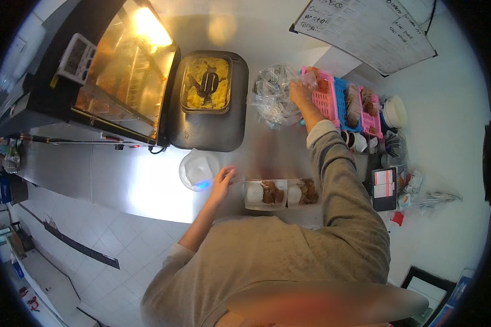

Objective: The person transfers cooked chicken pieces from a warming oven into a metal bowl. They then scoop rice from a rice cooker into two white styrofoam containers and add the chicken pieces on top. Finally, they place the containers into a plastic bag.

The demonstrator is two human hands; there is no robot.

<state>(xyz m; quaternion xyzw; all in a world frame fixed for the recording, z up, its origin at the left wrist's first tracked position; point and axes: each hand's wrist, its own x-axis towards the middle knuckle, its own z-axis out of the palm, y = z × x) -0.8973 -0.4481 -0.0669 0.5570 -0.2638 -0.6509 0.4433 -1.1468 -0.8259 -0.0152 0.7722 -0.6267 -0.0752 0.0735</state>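
Observation:
My right hand (301,93) reaches to the near side of a pink plastic basket (324,102) that holds small bagged items; its fingers are at a small clear packet (310,80), and whether they grip it I cannot tell. Clear plastic bags (275,96) lie bunched just left of this hand. My left hand (225,178) is beside a round translucent container (197,169), at the left end of two open trays. The left tray (266,206) and the right tray (304,203) each hold a white rounded mound and brown food.
A lit glass display warmer (122,81) stands at the left, beside a dark covered pan (212,131) bearing a container of yellow food (208,88). Right of the pink basket are a blue basket (346,104), another pink basket (370,118), cups and a black card holder (384,189). A whiteboard (372,32) hangs above.

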